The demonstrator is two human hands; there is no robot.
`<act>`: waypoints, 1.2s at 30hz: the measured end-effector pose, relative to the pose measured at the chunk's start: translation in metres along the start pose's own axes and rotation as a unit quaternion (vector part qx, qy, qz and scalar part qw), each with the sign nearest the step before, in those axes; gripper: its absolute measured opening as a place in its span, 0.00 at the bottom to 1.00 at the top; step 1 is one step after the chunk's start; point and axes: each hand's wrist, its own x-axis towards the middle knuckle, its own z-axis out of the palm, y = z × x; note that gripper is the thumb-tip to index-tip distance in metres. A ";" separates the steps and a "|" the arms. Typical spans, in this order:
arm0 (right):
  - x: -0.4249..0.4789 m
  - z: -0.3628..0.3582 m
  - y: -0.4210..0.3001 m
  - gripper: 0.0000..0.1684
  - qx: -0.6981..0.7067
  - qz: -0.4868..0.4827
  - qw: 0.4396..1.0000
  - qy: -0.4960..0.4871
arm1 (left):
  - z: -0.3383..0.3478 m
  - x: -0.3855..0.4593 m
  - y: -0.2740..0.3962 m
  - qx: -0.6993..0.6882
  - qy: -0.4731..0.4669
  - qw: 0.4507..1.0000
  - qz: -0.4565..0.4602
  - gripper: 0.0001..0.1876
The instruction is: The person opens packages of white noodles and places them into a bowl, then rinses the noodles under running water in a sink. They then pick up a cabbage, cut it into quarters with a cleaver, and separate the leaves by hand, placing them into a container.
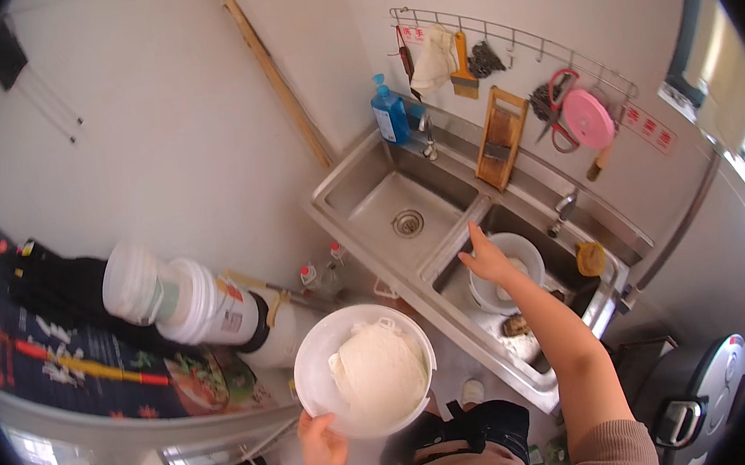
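Observation:
My left hand [323, 443] grips the rim of a round white plastic tub [313, 346]. Inside the tub rests a rounded off-white mass [382, 366]; I cannot tell whether it is dough or bunched cloth. My right hand [488, 258] reaches over the sink with nothing in it, index finger extended and thumb apart. Below and beside it, a white plastic bucket [528, 254] stands in the right basin [448, 286] with something pale inside. A brown lump [515, 326] lies by that bucket, partly behind my forearm.
The left basin [370, 212] has a drain. A wooden grater [501, 139] leans by the faucets; a blue pump bottle [390, 116] stands in the corner. Scissors [559, 110] and a brush [464, 72] hang from the wall rack [514, 30]. Stacked buckets [194, 300] stand left, a lidded cooker [701, 396] right.

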 end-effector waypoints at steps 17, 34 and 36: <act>0.264 0.086 0.023 0.25 0.087 0.164 0.964 0.190 | 0.077 0.309 0.084 0.177 -0.062 0.977 -0.105 0.21; 0.194 -0.005 -0.009 0.15 0.350 0.261 0.893 0.108 | 0.165 0.494 -0.104 0.190 -0.286 0.896 -0.282 0.11; 0.184 0.016 0.002 0.16 0.404 0.327 0.845 0.124 | 0.129 0.528 -0.154 0.198 -0.308 0.885 -0.287 0.11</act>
